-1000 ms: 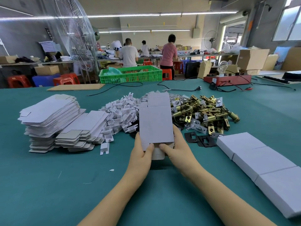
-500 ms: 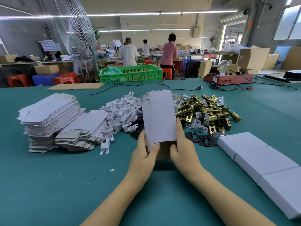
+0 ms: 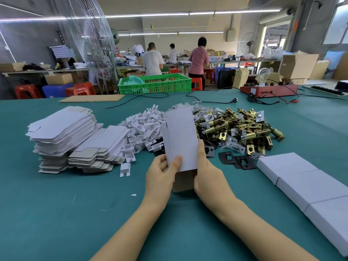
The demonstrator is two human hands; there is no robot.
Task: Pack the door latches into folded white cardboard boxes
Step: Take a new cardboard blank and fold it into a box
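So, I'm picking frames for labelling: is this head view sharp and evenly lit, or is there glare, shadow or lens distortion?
Head view: even overhead strip lighting; only a soft shadow on the teal table under the hands; the white cardboard box and brass door latches look sharp; wide-angle bending curves the far table edge and stretches the closed white boxes at right; the window at top right is blown out.

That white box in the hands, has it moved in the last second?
Yes. The white box has tipped more upright, its near end opening above the table, judged against the latch pile.
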